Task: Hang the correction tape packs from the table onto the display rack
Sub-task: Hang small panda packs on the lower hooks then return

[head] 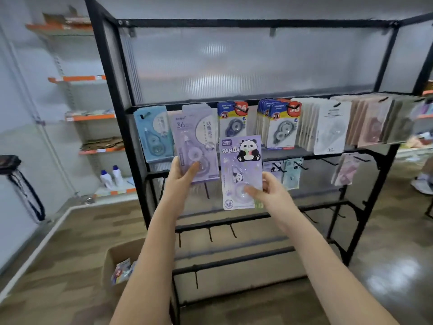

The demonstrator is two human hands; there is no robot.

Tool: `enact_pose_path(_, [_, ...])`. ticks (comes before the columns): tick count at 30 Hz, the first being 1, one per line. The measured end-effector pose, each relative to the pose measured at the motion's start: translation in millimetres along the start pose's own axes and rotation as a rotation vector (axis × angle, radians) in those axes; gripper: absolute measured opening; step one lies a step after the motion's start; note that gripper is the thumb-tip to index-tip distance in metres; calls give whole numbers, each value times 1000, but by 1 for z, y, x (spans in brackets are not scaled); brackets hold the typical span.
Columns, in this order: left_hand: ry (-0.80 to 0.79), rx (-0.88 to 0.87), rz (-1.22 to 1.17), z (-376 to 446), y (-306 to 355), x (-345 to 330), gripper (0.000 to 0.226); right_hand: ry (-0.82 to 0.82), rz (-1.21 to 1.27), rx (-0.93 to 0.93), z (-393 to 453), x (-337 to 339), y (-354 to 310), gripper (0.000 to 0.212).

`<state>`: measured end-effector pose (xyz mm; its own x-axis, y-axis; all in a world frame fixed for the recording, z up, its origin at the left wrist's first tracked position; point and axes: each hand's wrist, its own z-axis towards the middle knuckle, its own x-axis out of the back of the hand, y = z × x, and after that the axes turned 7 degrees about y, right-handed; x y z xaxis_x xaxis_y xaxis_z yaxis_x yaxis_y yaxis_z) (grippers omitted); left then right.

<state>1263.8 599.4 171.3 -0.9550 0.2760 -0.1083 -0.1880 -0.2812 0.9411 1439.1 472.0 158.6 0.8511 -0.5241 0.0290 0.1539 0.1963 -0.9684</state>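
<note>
Your right hand (267,191) pinches the purple panda-printed correction tape pack (241,172) by its lower edge; your left hand (181,177) grips the lilac "36" blister pack (195,144) at the black metal display rack's (234,222) top row. Held so low, either could swing and miss its hook. Hung blue-and-red packs (282,124) crowd behind.

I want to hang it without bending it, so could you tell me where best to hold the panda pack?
Probably at its lower edge, from below, as the right hand pinches the panda pack now. It is flat and upright, and that keeps its top free to go onto a rack hook.
</note>
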Motion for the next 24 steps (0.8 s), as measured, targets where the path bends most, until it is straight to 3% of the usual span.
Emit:
enact_pose_path(4, [42, 5, 30, 28, -4, -19, 23, -101, 22, -7, 40, 13, 4, 29])
enact_pose_path(7, [105, 29, 66, 45, -12, -29, 31, -146, 11, -16, 62, 18, 12, 31])
enact_pose_path(12, [148, 95, 148, 65, -29, -29, 79, -201, 58, -56, 78, 19, 29, 34])
enact_pose_path(16, [178, 124, 108, 81, -40, -32, 64, -207, 71, -85, 84, 21, 37, 41])
enact_pose_path(21, [243, 201, 86, 93, -56, -30, 31, -220, 40, -109, 78, 26, 47, 29])
enact_pose_path(24, [247, 270, 70, 85, -64, -36, 27, -201, 19, -131, 72, 31, 52, 29])
